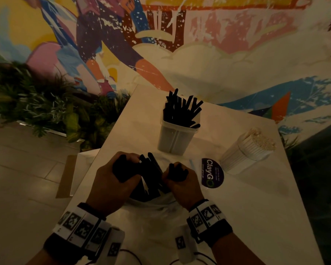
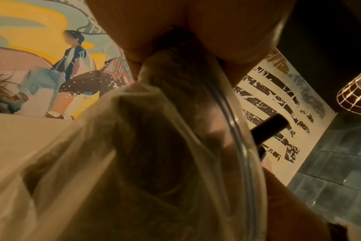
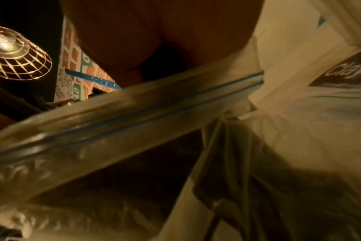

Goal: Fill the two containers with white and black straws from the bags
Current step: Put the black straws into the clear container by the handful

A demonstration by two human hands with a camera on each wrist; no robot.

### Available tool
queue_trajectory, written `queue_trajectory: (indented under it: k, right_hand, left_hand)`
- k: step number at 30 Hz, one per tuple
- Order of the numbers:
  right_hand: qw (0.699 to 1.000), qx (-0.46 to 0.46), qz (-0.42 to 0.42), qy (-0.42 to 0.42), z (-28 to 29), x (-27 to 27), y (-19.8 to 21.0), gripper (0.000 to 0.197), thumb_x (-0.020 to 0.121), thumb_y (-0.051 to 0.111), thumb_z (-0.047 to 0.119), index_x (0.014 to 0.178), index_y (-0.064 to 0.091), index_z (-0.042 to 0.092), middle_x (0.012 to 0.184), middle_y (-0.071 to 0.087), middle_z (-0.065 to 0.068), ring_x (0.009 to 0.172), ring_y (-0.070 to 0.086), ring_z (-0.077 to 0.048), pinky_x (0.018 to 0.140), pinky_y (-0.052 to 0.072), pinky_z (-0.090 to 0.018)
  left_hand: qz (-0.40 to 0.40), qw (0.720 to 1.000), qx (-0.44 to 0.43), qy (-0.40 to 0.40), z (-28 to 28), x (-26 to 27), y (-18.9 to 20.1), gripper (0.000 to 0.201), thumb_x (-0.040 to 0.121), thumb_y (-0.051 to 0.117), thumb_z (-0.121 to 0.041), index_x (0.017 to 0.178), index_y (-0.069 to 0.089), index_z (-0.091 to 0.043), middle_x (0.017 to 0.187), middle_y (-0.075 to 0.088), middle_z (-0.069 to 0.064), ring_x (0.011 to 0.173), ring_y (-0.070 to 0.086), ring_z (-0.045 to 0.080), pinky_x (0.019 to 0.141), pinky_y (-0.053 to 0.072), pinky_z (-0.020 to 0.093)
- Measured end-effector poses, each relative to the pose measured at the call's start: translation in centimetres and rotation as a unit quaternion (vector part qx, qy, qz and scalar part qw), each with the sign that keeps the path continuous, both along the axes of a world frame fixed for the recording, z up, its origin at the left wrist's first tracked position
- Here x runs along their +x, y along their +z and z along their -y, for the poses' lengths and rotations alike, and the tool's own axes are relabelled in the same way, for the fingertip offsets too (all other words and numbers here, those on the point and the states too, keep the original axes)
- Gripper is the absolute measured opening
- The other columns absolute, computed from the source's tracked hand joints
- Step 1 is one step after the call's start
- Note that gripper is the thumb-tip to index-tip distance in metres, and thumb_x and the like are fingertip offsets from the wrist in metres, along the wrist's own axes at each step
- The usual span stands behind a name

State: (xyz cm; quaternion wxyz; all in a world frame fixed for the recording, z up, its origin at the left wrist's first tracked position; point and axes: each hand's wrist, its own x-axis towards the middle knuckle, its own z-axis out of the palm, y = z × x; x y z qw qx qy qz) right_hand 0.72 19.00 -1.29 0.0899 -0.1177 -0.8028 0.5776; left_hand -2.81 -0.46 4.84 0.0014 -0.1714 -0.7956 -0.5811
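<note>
Gripping black straws [image 1: 151, 169] in both fists over bag [image 1: 151, 209]: left hand [image 1: 113, 180] has fat bunch, right hand [image 1: 182, 183] smaller one. Straws point away from me, toward tub [image 1: 175, 138] dead ahead, already part full. Right hand bit nearer it.

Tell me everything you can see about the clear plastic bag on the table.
The clear plastic zip-top bag is thin, crinkled film with a blue-lined seal strip along its mouth. It lies on the pale table before the person, mouth open away from them. Black straws stick out of it. The left hand and right hand each grip a bunch of them.
</note>
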Motion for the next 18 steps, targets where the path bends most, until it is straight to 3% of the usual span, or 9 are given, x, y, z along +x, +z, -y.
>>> queue_trajectory:
  k: [4, 8, 10, 13, 18]
  right_hand:
    - [1.000, 0.015, -0.010, 0.020, 0.3, 0.1, 0.7, 0.036, 0.077, 0.059, 0.006, 0.060, 0.058, 0.037, 0.068, 0.062, -0.004, 0.072, 0.063, -0.028, 0.076, 0.053, -0.051]
    - [0.992, -0.111, -0.057, 0.028, 0.5, 0.7, 2.8, 0.036, 0.069, 0.049, -0.008, 0.057, 0.056, 0.026, 0.069, 0.065, -0.004, 0.072, 0.063, -0.020, 0.074, 0.054, -0.032]
    - [0.986, -0.148, -0.077, 0.031, 0.4, 1.1, 3.7, 0.026, 0.066, 0.046, -0.011, 0.059, 0.054, 0.013, 0.070, 0.065, -0.005, 0.073, 0.063, -0.019, 0.071, 0.053, -0.027]
    - [0.984, -0.152, -0.092, 0.031, 0.4, 1.6, 5.1, 0.020, 0.068, 0.047, -0.012, 0.061, 0.053, 0.007, 0.072, 0.067, -0.003, 0.075, 0.064, -0.018, 0.067, 0.053, -0.026]
    - [0.963, -0.190, -0.182, 0.058, 0.4, 1.8, 10.4, 0.025, 0.069, 0.048, -0.018, 0.061, 0.055, 0.005, 0.069, 0.065, -0.004, 0.073, 0.064, -0.020, 0.073, 0.053, -0.026]
  left_hand:
    - [0.002, 1.000, -0.002, -0.003, 0.1, 0.0, 0.1, 0.039, 0.070, 0.071, 0.007, 0.090, 0.058, -0.024, 0.107, 0.059, -0.026, 0.096, 0.056, -0.013, 0.078, 0.039, -0.002]
    - [0.001, 1.000, -0.004, 0.000, 0.2, 0.0, 0.0, 0.040, 0.069, 0.071, 0.008, 0.089, 0.058, -0.024, 0.105, 0.060, -0.028, 0.095, 0.056, -0.014, 0.078, 0.039, -0.002]
    - [0.006, 1.000, 0.000, 0.000, 0.2, 0.0, -0.2, 0.042, 0.069, 0.071, 0.009, 0.087, 0.058, -0.028, 0.104, 0.061, -0.029, 0.095, 0.056, -0.014, 0.078, 0.039, -0.002]
    - [0.018, 1.000, 0.004, -0.001, 0.1, -0.1, -0.3, 0.044, 0.070, 0.070, 0.009, 0.086, 0.058, -0.030, 0.105, 0.062, -0.027, 0.096, 0.057, -0.011, 0.078, 0.039, -0.002]
    - [0.011, 1.000, -0.004, 0.000, 0.1, -0.1, -0.3, 0.035, 0.071, 0.072, 0.003, 0.090, 0.059, -0.024, 0.107, 0.060, -0.027, 0.096, 0.056, -0.013, 0.078, 0.039, -0.002]
